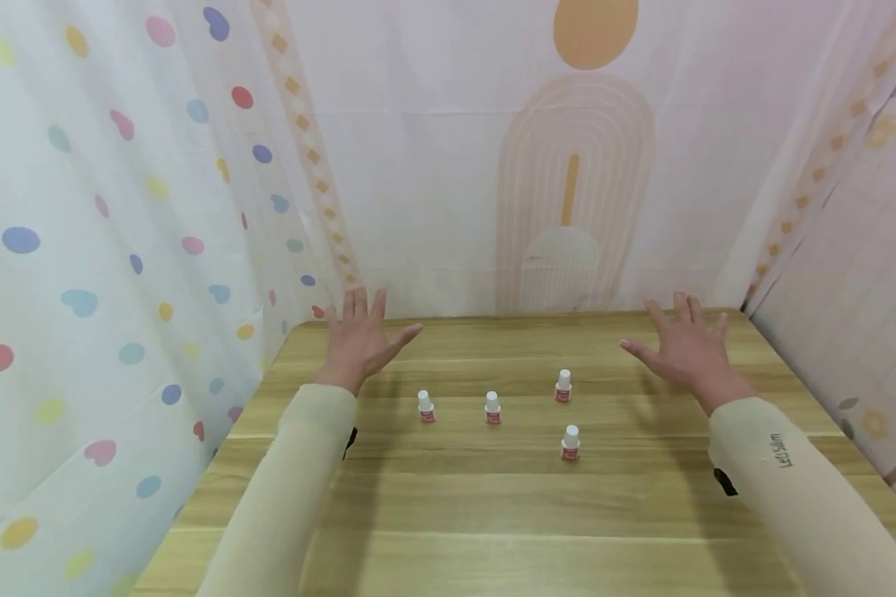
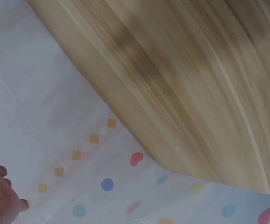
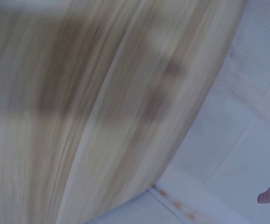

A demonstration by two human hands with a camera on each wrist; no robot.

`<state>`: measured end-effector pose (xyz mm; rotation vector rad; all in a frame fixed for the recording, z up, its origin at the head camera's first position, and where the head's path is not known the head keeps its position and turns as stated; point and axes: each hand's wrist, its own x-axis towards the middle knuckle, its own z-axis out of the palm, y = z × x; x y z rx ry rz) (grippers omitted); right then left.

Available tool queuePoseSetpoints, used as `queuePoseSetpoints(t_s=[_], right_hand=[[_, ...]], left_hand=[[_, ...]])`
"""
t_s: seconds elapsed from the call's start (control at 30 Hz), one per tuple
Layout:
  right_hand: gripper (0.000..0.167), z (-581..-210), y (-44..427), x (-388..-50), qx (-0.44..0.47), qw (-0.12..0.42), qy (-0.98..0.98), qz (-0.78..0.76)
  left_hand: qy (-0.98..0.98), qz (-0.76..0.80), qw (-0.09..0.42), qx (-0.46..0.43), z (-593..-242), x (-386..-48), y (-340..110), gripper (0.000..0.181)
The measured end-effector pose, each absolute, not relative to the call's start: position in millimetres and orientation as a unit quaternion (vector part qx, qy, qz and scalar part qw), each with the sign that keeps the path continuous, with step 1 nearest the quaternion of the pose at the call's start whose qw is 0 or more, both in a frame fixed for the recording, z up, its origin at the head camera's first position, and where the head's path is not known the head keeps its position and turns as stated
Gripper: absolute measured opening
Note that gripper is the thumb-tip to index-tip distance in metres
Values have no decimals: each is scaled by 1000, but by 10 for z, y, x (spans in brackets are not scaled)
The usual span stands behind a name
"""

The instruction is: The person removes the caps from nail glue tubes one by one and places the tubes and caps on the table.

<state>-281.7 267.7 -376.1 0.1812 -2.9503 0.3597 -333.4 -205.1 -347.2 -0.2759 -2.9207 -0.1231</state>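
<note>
Spread fingers mark both hands, raised over the far part of a wooden table. My left hand point(image 1: 357, 344) is at the far left, holding nothing; its edge also shows in the left wrist view. At the far right, my right hand point(image 1: 685, 350) is just as bare, its thumb pointing inward. Between them stand small white-capped bottles with pink labels: a left one point(image 1: 426, 407), a middle one point(image 1: 492, 408), a back right one point(image 1: 563, 386) and a front right one point(image 1: 571, 444). All are upright, and neither hand touches any of them.
The wooden table point(image 1: 448, 506) ends at a pale curtain point(image 1: 433, 207) along its back edge. A curtain with coloured dots point(image 1: 119, 249) hangs on the left, and another pale one point(image 1: 851, 274) hangs on the right. Dark bands show under both sleeves.
</note>
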Motion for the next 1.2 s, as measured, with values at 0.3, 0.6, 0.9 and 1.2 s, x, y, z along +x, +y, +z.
queuePoseSetpoints(t_s=[0.3, 0.6, 0.9, 1.2], right_hand=[[92, -3740, 2507, -2878, 72, 89, -984, 136], [87, -3734, 2381, -2876, 89, 86, -983, 136], [86, -3740, 2345, -2904, 94, 85, -979, 158], [83, -3763, 2289, -2894, 101, 98, -975, 173]], left_hand=[[-988, -45, 109, -100, -3408, -3379, -1860, 97], [-988, -82, 67, -115, -3358, -3362, -1508, 99], [-976, -154, 59, -142, -3316, -3358, -1063, 98], [-957, -243, 51, -149, -3306, -3306, -690, 91]])
